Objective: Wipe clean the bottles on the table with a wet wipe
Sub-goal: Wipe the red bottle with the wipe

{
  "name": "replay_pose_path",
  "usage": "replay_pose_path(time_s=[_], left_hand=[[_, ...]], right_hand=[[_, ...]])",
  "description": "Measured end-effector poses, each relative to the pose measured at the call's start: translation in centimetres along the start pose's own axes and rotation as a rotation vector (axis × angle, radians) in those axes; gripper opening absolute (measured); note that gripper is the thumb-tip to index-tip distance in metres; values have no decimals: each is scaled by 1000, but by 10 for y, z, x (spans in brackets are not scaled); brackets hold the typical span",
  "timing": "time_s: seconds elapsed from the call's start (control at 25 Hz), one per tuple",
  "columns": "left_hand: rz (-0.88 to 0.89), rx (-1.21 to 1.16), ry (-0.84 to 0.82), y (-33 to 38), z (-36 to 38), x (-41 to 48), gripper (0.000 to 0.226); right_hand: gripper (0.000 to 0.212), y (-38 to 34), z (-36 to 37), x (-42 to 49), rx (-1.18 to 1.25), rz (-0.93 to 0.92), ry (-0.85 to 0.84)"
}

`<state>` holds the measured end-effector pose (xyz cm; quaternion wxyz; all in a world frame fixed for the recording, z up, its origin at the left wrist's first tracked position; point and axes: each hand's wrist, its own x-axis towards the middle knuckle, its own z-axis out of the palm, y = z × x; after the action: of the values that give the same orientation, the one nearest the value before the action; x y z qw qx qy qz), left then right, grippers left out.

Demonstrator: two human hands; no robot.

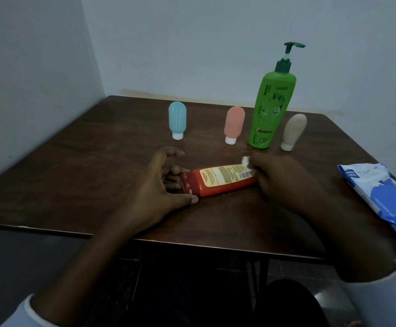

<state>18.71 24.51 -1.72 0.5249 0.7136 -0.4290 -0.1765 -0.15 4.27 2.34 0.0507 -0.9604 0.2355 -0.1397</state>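
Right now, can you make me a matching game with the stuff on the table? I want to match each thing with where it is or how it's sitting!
Things:
1. red bottle
2. green pump bottle
3. blue squeeze bottle
4. pack of wipes

Places and states:
A. at the right edge of the table
B. standing cap-down, farthest left
C. lying on its side
D. standing upright, the tallest one

Right pairs: 1-C, 2-D, 3-B, 4-A
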Motion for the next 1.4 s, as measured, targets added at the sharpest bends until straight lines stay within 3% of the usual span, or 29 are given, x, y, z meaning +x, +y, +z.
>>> replay_pose_path(time_s=[0.16, 0.4, 0.6, 0.84, 1.0, 1.12, 1.24, 1.4], left_hand=[[47, -3, 17, 0, 2, -3, 118], [93, -41, 50, 1, 6, -7, 130], [67, -170, 74, -3, 4, -4, 139], [84, -113, 84, -3, 5, -1, 137], [101, -119, 63, -1, 4, -3, 140], [97, -151, 68, -1, 4, -6, 140], [104, -124, 75, -2, 5, -4, 142], [128, -94, 69, -3, 6, -2, 137]], right_hand=[[7, -2, 0, 8, 31, 22, -1], [17, -81, 16, 25, 145, -201, -104], [47, -105, 23, 12, 114, -226, -134], [57, -95, 39, -33, -97, -372, 27], [54, -113, 29, 1, 99, -228, -120], [35, -118, 25, 23, 124, -173, -58], [54, -117, 30, 1, 108, -193, -144], [61, -106, 41, -27, 18, -321, 28]])
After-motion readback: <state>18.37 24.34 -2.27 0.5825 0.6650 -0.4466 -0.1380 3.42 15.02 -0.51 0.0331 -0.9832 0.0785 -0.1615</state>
